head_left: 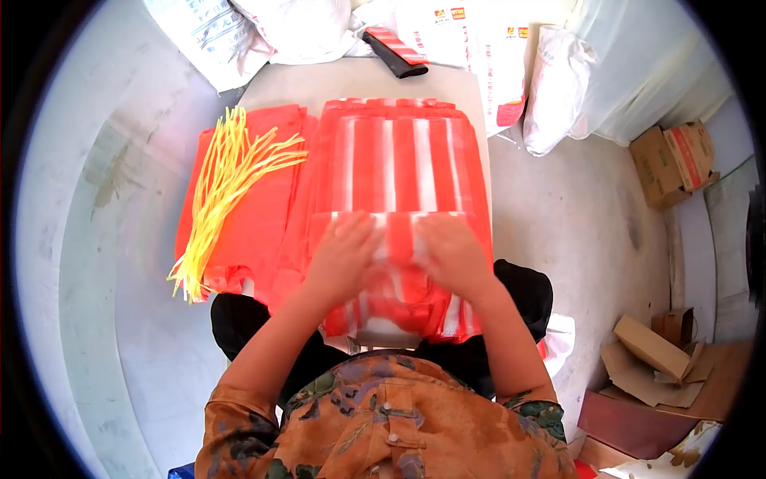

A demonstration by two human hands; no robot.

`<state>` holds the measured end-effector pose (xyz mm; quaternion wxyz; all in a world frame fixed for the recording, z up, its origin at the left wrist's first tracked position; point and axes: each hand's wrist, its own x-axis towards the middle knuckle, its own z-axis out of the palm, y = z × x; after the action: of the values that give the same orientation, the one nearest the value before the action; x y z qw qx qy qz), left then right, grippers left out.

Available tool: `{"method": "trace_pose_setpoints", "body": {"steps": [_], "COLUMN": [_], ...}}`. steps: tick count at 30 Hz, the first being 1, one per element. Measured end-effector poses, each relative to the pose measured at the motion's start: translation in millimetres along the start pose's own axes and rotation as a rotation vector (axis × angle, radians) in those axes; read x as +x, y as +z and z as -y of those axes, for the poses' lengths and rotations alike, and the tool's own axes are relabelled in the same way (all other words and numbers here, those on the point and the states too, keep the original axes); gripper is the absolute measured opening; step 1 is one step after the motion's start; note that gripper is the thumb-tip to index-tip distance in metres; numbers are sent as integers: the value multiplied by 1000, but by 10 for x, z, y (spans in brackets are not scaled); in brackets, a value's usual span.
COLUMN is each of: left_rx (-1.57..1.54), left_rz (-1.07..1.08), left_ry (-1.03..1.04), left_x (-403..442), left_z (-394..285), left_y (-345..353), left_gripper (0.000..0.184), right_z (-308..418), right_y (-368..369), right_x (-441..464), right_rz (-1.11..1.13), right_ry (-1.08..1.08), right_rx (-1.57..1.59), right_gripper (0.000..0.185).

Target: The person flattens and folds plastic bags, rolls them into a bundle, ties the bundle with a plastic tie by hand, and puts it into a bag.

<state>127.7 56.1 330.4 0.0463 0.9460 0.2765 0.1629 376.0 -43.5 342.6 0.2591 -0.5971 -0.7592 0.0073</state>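
Observation:
A stack of red-and-white striped plastic bags (403, 164) lies in front of me, its top layer doubled over along a crosswise fold. My left hand (349, 249) grips the folded part on its left side, fingers curled and blurred by motion. On the right side of the same fold, my right hand (448, 251) is also closed on the striped plastic, its fingertips blurred. Below and between the hands the plastic is smeared, so its loose end is unclear. Left of the stack, a bundle of yellow strips (219, 195) rests on folded red plastic (267, 203).
A pale table (295, 80) bears the stacks. White printed sacks (215, 40) and a black-and-red roll (396, 54) lie at the far side. Cardboard boxes (674, 164) stand at the right, and opened cartons (650, 351) are on the lower right floor.

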Motion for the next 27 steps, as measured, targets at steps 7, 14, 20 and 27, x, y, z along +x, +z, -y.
{"method": "trace_pose_setpoints", "body": {"steps": [7,14,20,27], "left_rx": [-8,81,-48,-1004], "left_rz": [66,-38,209,372], "left_ry": [-42,-40,-176,-428], "left_x": [62,60,98,90], "left_z": [-27,151,153,141], "left_y": [175,195,-238,-172], "left_gripper": [57,36,22,32], "right_z": [-37,-111,102,-60], "right_y": [225,186,-680,-748], "right_x": [88,90,406,659], "right_rz": [157,143,463,-249], "right_ry": [-3,-14,271,-11], "right_rx": [-21,-144,-209,-178], "right_gripper": [63,47,29,22]}}
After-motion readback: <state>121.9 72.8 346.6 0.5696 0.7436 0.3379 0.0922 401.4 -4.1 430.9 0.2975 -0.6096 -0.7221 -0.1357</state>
